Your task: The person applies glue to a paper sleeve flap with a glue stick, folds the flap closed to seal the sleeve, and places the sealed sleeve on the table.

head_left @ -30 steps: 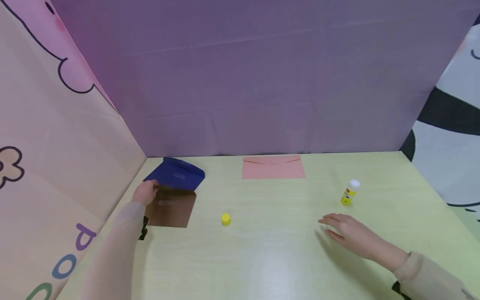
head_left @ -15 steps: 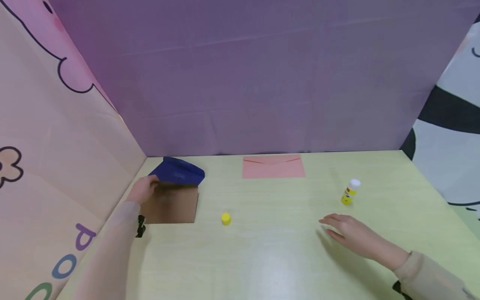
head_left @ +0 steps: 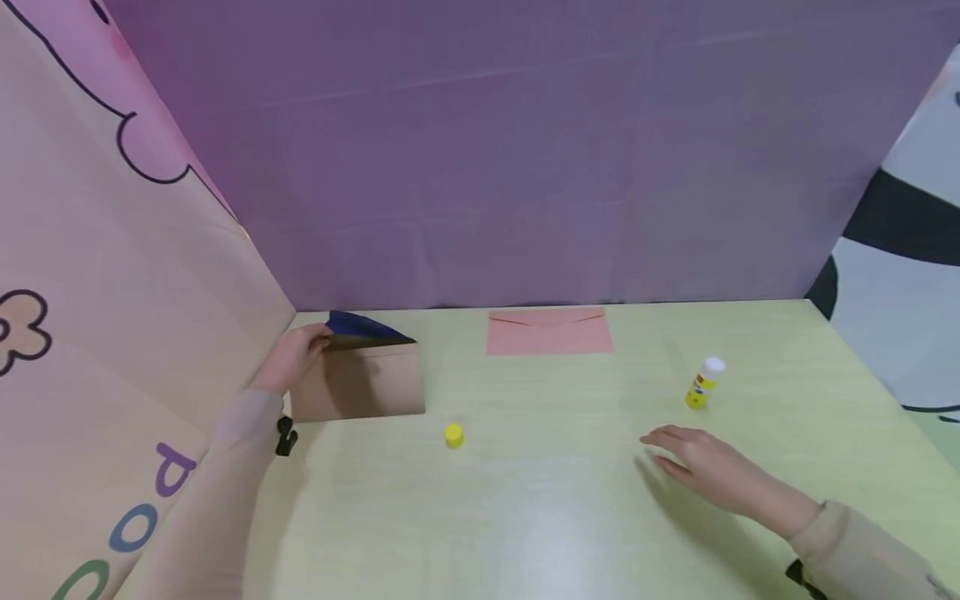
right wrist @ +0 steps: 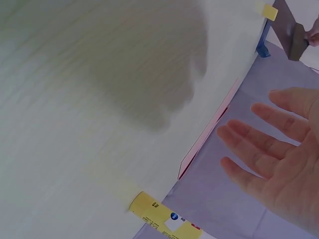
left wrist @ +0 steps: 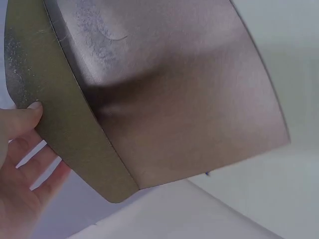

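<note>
My left hand [head_left: 298,357] grips a brown envelope [head_left: 390,379] at its upper left. In the left wrist view the thumb lies on the envelope's olive-brown flap [left wrist: 75,114], with the fingers behind it. The envelope's broad side faces me, tilted up over the table. Behind it a dark blue envelope [head_left: 363,325] shows only its upper part; the rest is hidden. My right hand [head_left: 697,467] hovers over the right side of the table, fingers loosely extended and holding nothing. Nearest to it is a yellow glue stick [head_left: 705,383] with a white top, standing upright.
A pink envelope [head_left: 551,332] lies flat by the back edge of the pale table [head_left: 540,508]. A small yellow cap [head_left: 453,436] sits left of centre, close to the brown envelope. A purple backdrop [head_left: 480,167] rises behind, and a printed panel [head_left: 150,283] borders the left side.
My left hand has lifted the brown envelope upward and away from me, tilting it up and shifting it right. It now covers more of the blue envelope. The right hand stays in place.
</note>
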Motion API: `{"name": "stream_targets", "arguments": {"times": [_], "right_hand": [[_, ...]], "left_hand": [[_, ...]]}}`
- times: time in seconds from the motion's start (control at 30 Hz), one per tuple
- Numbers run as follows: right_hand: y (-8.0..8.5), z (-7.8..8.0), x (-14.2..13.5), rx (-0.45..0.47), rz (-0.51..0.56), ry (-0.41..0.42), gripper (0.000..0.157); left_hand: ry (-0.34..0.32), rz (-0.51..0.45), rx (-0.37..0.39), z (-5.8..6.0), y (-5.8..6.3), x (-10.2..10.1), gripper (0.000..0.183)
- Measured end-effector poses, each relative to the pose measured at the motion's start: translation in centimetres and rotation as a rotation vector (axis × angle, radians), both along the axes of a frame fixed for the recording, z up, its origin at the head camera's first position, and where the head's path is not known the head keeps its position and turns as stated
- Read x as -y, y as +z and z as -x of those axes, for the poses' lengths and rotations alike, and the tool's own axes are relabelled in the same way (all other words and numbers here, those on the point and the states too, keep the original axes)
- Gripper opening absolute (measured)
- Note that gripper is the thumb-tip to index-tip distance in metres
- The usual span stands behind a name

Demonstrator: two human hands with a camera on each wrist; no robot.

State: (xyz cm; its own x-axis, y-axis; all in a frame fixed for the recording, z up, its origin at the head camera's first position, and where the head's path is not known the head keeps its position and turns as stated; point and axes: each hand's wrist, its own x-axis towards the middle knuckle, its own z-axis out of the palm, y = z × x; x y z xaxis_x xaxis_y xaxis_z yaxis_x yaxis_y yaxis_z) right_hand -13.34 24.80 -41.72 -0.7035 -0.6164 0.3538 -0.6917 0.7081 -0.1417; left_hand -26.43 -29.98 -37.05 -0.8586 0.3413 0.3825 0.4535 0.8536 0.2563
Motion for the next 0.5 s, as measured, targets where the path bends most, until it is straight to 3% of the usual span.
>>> {"name": "stream_targets", "arguments": {"times": [0.5], "right_hand": [[0.0, -0.1, 0.1, 0.010, 0.021, -0.002, 0.024]], "left_hand": [[-0.048, -0.018, -0.041, -0.4, 4.2, -6.2, 0.011]]}}
